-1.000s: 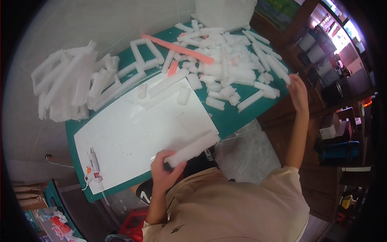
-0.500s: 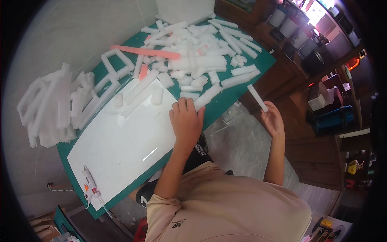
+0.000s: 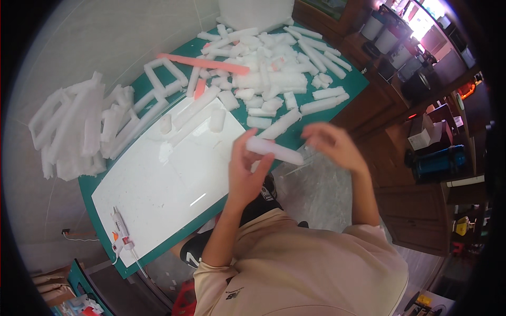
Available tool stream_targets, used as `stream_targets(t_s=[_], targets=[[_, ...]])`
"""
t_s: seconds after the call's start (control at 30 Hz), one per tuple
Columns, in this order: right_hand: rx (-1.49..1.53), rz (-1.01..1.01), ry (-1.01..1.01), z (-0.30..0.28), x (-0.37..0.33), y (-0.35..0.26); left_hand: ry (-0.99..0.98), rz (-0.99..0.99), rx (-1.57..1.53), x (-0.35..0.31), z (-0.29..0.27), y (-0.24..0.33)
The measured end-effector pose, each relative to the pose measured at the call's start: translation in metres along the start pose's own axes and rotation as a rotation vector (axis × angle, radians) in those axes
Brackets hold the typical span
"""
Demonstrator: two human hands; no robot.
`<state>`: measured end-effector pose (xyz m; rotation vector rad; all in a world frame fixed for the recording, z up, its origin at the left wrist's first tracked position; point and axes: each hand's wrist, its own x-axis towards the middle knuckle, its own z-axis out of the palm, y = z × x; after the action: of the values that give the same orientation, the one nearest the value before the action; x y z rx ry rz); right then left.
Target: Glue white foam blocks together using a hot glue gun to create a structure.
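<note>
White foam stick, short and straight (image 3: 282, 151), is gripped between the thumb and fingers of the left hand (image 3: 246, 171), over the near edge of a green counter (image 3: 359, 84). The right hand (image 3: 337, 149), slightly blurred, is raised beside the stick's right end, apart from it, fingers loosely bent and seemingly holding nothing. Beyond lie a heap of broken white foam pieces (image 3: 287, 81) and a long salmon-pink strip (image 3: 211, 63). Left of the hands, a white glue gun (image 3: 120, 225) rests on a glossy white sheet (image 3: 168, 195).

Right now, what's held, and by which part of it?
Left hand holds a straight white foam stick near its left end; right hand looks empty.
</note>
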<state>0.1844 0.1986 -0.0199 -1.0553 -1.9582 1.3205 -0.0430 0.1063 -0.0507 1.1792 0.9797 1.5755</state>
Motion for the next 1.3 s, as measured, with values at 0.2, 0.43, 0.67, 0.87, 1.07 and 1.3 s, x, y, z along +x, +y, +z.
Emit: stream_targets(t_s=[0.2,0.43,0.67,0.87,1.07,1.3], targets=[[-0.786,-0.335,0.278,-0.093,0.086,0.044,0.154,-0.057,-0.11,-0.002,-0.019,0.016],[-0.86,-0.117,-0.177,-0.097,0.134,0.04,0.143,-0.074,-0.088,-0.009,-0.033,0.013],[-1.028,-0.108,-0.278,-0.089,0.15,0.031,0.15,-0.092,-0.076,-0.005,-0.04,0.017],[-0.908,-0.314,0.068,-0.104,0.136,-0.03,0.113,-0.085,-0.094,0.001,-0.042,0.023],[-0.659,-0.455,0.288,-0.096,0.132,-0.056,0.091,-0.078,-0.095,-0.003,-0.044,0.019],[-0.089,-0.234,0.313,-0.088,0.104,-0.046,0.034,-0.134,-0.166,-0.005,-0.043,0.022]])
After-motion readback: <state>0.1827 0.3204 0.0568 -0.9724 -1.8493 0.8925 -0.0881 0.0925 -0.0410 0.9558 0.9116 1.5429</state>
